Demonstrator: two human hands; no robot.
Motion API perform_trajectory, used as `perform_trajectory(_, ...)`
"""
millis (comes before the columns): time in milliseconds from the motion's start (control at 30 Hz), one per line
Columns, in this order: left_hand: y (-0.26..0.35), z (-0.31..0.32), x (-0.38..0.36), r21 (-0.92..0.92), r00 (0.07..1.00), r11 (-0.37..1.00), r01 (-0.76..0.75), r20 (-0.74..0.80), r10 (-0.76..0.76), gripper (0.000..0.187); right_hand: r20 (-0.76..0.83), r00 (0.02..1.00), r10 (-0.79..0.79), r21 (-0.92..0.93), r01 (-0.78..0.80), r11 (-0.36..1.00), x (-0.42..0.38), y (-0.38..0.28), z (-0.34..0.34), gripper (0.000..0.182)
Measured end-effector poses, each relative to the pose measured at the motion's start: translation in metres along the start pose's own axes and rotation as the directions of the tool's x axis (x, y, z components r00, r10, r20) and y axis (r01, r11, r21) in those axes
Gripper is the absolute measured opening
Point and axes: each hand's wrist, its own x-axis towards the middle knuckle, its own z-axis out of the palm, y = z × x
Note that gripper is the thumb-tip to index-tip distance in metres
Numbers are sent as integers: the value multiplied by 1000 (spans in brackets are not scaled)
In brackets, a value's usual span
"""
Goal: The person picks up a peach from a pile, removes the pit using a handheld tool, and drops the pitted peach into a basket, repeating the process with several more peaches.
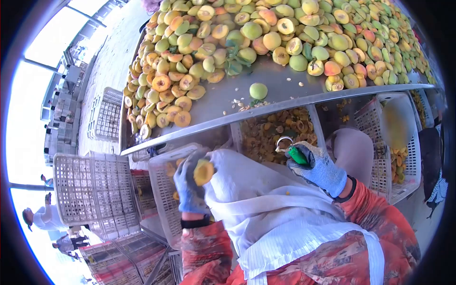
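Note:
My left hand (189,186), in a blue-grey glove, is closed around a halved yellow fruit (203,172) with its cut face toward me. Over at my right hand (319,168), also gloved, the fingers grip a green-handled pitting tool (290,150) with a metal loop at its tip. Both hands are held below the edge of the metal table (275,105), over my white apron. A big heap of yellow-green and orange fruit (266,33), whole and halved, covers the table top. One whole green fruit (258,90) lies alone near the table edge.
A white crate (280,130) under the table holds cut fruit pieces, with another crate (403,156) at the right. Empty white crates (92,187) are stacked at the left. Pits lie scattered on the table. People stand far off at the lower left.

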Motion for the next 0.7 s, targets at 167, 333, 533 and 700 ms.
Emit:
perform_trajectory(167, 10, -58, 21, 701, 981, 687, 190, -153, -116, 32, -151, 988, -15, -77, 4, 997, 2, 29, -13, 40)
perform_trajectory(333, -3, 115, 113, 368, 993, 930, -12, 112, -31, 40, -61, 963, 262, -121, -268, 956, 8, 34, -27, 39)
perform_trajectory(533, -47, 213, 174, 885, 891, 182, -429, 448, -75, 59, -251, 967, 52, -200, -104, 974, -3, 41, -48, 41)
perform_trajectory(700, 3, 183, 124, -276, 784, 832, 481, 561, -266, 47, -257, 965, 54, -171, -101, 980, 1, 35, -44, 41)
